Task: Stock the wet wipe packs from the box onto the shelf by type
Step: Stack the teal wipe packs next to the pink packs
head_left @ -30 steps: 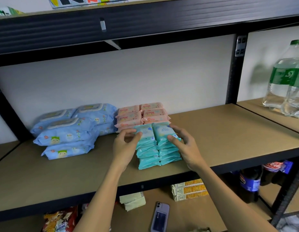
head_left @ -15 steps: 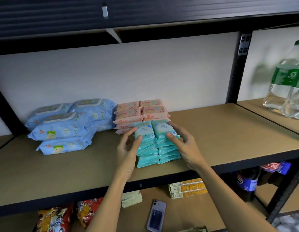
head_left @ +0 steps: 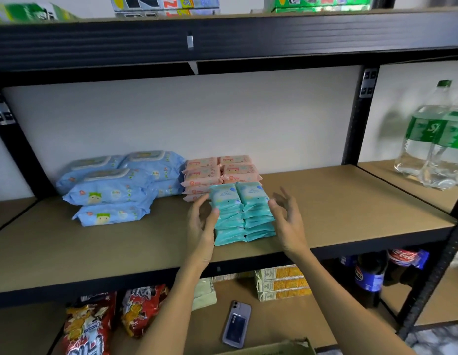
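Note:
Two stacks of teal wet wipe packs [head_left: 242,213] stand side by side near the front of the brown shelf board [head_left: 338,206]. Behind them sit stacks of pink packs [head_left: 220,172], and to the left lie large light-blue packs [head_left: 115,190]. My left hand [head_left: 201,226] is at the left side of the teal stacks, its thumb touching a pack, fingers spread. My right hand [head_left: 287,219] hovers just right of the stacks with fingers spread and relaxed, holding nothing. A corner of the cardboard box [head_left: 274,348] shows at the bottom edge.
Clear soda bottles [head_left: 432,149] with green labels stand on the neighbouring shelf at right. Below are snack bags [head_left: 110,321], yellow boxes [head_left: 283,281], dark cola bottles [head_left: 371,275] and a phone [head_left: 237,324]. A black post [head_left: 356,116] divides the shelves.
Both hands have come off the top teal packs and spread open, the right one drawing away to the right. The camera has tilted up, showing the upper shelf.

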Available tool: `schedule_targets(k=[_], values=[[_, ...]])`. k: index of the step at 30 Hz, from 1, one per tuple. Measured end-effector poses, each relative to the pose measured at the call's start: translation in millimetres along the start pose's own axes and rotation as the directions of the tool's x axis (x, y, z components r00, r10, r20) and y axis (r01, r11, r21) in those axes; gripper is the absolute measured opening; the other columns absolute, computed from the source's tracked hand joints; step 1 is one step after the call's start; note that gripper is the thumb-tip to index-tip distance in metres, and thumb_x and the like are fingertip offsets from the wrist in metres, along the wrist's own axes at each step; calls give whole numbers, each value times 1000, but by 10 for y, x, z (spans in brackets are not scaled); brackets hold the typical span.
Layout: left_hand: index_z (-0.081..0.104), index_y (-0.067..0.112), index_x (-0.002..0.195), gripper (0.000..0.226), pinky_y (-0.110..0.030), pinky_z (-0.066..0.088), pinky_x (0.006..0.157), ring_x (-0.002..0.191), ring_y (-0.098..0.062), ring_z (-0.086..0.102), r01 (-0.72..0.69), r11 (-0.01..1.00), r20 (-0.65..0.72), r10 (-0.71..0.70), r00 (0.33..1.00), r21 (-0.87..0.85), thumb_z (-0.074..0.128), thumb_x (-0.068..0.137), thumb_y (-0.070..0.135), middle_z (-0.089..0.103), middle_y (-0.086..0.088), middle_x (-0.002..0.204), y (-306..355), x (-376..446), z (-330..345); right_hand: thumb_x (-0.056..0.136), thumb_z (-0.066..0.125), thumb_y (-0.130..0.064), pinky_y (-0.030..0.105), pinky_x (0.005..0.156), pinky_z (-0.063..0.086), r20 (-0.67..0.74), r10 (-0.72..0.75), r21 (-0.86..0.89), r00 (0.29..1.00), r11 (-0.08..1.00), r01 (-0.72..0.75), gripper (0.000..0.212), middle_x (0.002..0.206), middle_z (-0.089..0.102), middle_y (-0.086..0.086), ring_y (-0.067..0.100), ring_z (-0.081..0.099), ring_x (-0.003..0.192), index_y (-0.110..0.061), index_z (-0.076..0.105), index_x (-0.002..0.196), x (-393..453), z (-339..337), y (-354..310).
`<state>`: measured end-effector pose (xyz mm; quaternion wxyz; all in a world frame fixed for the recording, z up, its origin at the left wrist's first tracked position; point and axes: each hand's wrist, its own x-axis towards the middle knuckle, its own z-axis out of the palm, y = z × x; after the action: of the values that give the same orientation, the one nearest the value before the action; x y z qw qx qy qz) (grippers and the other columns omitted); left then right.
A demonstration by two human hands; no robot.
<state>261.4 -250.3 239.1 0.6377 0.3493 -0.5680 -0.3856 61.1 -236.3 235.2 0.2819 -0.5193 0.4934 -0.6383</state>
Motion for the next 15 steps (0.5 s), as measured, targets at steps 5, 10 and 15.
schedule_targets(k=[5,10,15], values=[[39,37,144,72,-23,45,97,124,-4,52,36,983,31,-43,999,177,55,81,68,46,2,143,-58,-331,-115,77,55,-78,31,107,44,-2,-64,-119,998,991,63,96,145,44,-8,4,41,134,-24,32,153,-374,-63,-7],[38,38,142,66,-31,44,102,121,-4,49,-14,951,65,-6,998,308,51,84,67,46,9,135,-45,-791,-161,84,53,-71,35,112,38,33,-78,-251,996,964,84,81,146,39,-9,7,40,134,-30,32,151,-850,-148,83],[51,21,135,45,-35,48,99,123,-12,51,-153,923,31,152,988,353,57,95,41,50,6,133,-242,-1295,-198,91,57,-60,48,110,41,-7,-167,-319,986,935,156,70,148,37,-4,15,38,138,-24,37,147,-1291,-182,342]])
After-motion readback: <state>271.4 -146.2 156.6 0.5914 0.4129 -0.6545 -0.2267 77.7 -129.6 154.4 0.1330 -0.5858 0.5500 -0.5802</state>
